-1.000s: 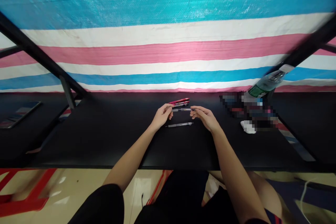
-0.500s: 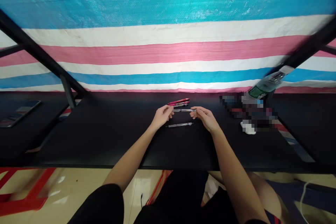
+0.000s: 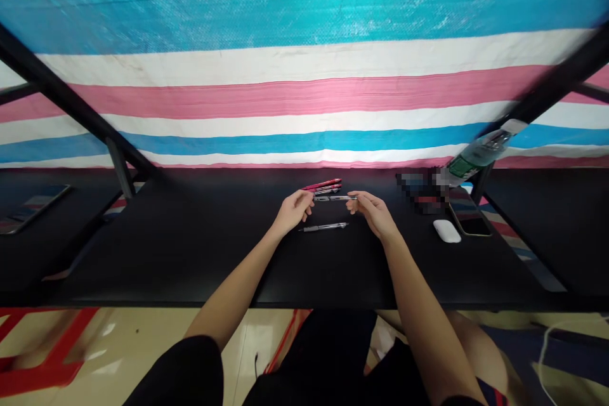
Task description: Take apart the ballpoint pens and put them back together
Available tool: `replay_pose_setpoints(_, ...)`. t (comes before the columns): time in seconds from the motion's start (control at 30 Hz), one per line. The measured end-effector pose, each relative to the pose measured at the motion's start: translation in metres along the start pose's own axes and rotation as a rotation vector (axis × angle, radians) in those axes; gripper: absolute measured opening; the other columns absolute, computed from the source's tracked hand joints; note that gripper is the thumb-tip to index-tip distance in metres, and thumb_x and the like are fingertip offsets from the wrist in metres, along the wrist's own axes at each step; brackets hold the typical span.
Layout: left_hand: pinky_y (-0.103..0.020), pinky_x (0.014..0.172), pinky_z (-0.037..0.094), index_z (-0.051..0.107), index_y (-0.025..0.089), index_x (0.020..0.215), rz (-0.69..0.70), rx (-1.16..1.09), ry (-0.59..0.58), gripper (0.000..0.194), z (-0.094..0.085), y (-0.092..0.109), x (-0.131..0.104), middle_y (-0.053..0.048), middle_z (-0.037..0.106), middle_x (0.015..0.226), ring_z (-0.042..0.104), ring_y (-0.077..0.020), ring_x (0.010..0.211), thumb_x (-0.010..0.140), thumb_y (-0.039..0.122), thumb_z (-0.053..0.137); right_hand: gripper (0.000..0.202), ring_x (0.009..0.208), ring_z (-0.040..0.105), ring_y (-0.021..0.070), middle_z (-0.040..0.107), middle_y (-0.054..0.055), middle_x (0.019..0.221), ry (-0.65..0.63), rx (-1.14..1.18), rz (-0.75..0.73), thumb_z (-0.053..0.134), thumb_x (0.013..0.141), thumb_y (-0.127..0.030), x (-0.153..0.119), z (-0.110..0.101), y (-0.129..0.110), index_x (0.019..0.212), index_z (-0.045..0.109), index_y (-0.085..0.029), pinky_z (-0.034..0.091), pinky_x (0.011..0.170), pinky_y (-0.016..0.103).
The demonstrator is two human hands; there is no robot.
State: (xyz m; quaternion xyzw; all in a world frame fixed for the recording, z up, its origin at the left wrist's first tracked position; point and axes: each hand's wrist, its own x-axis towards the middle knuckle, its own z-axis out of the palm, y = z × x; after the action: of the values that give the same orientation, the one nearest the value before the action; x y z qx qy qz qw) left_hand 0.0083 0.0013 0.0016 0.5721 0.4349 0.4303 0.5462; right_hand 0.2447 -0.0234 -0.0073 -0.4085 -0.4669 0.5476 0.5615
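Between my two hands a clear pen is held level, just above the black table. My left hand pinches its left end, and my right hand is closed on its right end. A second clear pen with a grey grip lies on the table nearer to me, its tip pointing left. Just beyond my hands rest several pens, with a red pen among them; my left fingers cover part of that group.
On the right are a white earbud case, a phone and a water bottle leaning by the frame. Another phone lies far left. A striped sheet hangs behind the table.
My hands still hold the pen at both ends, almost unmoved; the right hand has shifted very slightly. The view has moved a little.
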Motion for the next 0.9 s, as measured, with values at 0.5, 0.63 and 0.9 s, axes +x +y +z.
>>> replay_pose_setpoints(0.5, -0.021, 0.046, 0.036, 0.066, 0.013, 0.08, -0.045, 0.144, -0.099, 0.044, -0.0031, -0.0019, -0.0011, -0.004, 0.058, 0.067, 0.05, -0.0098, 0.055, 0.086, 0.055, 0.053, 0.036, 0.068, 0.063, 0.0161, 0.071, 0.004, 0.077, -0.014, -0.025, 0.016, 0.072, 0.077, -0.052, -0.0012, 0.0039, -0.0035, 0.094, 0.073, -0.021, 0.05, 0.066, 0.031)
replay_pose_setpoints(0.63, -0.022, 0.051, 0.038, 0.067, 0.014, 0.09, -0.02, 0.155, -0.119, 0.036, -0.0038, 0.001, -0.0028, -0.001, 0.058, 0.066, 0.049, -0.0089, 0.055, 0.082, 0.048, 0.062, 0.037, 0.067, 0.062, 0.0164, 0.072, 0.005, 0.078, 0.0, -0.051, 0.006, 0.07, 0.078, -0.053, -0.0014, 0.003, -0.0024, 0.095, 0.072, -0.021, 0.05, 0.067, 0.033)
replay_pose_setpoints(0.9, -0.023, 0.052, 0.039, 0.067, 0.013, 0.082, 0.0, 0.192, -0.121, 0.042, -0.003, 0.003, -0.0032, -0.004, 0.061, 0.069, 0.051, -0.0102, 0.056, 0.086, 0.053, 0.053, 0.036, 0.067, 0.063, 0.0154, 0.073, 0.005, 0.077, 0.0, -0.002, 0.009, 0.072, 0.077, -0.052, -0.0002, 0.0013, 0.0003, 0.094, 0.075, -0.02, 0.049, 0.065, 0.03)
